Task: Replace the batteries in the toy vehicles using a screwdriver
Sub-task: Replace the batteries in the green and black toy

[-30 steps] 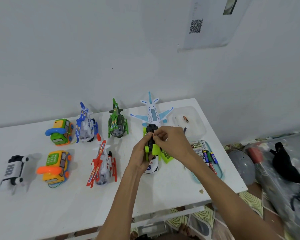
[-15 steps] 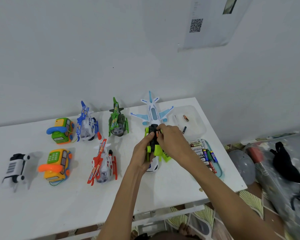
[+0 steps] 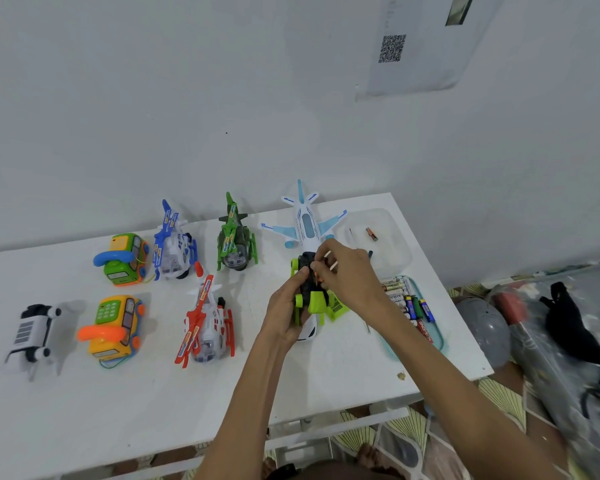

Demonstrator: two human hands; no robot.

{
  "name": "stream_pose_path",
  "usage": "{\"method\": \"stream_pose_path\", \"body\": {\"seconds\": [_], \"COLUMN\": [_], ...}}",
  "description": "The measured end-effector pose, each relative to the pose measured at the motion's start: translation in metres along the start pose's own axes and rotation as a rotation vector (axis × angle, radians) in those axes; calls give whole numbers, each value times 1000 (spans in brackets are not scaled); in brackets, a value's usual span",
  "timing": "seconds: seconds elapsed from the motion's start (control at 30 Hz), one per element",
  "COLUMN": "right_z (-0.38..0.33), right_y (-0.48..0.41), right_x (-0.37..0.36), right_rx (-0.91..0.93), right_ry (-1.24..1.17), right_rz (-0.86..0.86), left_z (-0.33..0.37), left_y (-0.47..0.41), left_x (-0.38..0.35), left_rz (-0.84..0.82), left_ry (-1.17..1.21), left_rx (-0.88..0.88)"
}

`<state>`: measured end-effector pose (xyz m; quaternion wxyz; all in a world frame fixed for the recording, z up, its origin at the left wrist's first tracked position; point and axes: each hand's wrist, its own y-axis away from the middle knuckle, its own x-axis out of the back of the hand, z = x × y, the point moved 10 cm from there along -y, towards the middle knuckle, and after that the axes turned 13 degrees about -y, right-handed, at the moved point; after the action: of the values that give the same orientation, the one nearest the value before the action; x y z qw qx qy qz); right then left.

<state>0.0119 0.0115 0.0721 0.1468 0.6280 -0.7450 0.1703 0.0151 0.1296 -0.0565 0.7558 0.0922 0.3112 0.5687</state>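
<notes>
white table (image 3: pixel 153 410) against white wall (image 3: pixel 187 98). your left hand (image 3: pixel 284 313) grips green car (image 3: pixel 314 301); right hand (image 3: pixel 350 275) pinches at it (item unclear). battery tray (image 3: pixel 438 341) just right of car.

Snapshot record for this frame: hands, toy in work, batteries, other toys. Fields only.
left hand: grips green-and-black toy
right hand: at toy's black underside, pinches small pale item, kind unclear
batteries: in teal tray, right of hands
green ridged piece: on table beside toy
other toys: airplane, green helicopter, blue helicopter, red helicopter
</notes>
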Motion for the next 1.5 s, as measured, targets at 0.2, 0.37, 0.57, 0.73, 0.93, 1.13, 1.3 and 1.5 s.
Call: {"method": "stream_pose_path", "body": {"seconds": [0.2, 0.37, 0.57, 0.73, 0.93, 1.13, 1.3, 1.5], "right_z": [16, 11, 6, 9, 26, 97, 189, 210], "right_y": [2, 0, -2, -8, -1, 21, 48, 59], "right_x": [-4, -6, -2, -2, 22, 102, 117, 102], "right_rx": [-89, -53, -2, 8, -140, -437, -787, -845], "right_ry": [16, 64, 60, 137, -136, -257, -171, -263], "right_rz": [57, 1, 13, -30, -32, 159, 191, 270], "left_z": [7, 9, 15, 18, 12, 5, -2, 2], "left_y": [4, 8, 12, 14, 10, 0, 1, 4], "left_x": [-1, -1, 3, -2, -18, -30, -46, -49], "left_rz": [14, 26, 32, 11, -48, -70, -139, -166], "left_ry": [-77, -109, -113, -151, -48, -35, -37, -9], "left_rx": [-21, -30, -73, -77, -63, -39, -18, -18]}}
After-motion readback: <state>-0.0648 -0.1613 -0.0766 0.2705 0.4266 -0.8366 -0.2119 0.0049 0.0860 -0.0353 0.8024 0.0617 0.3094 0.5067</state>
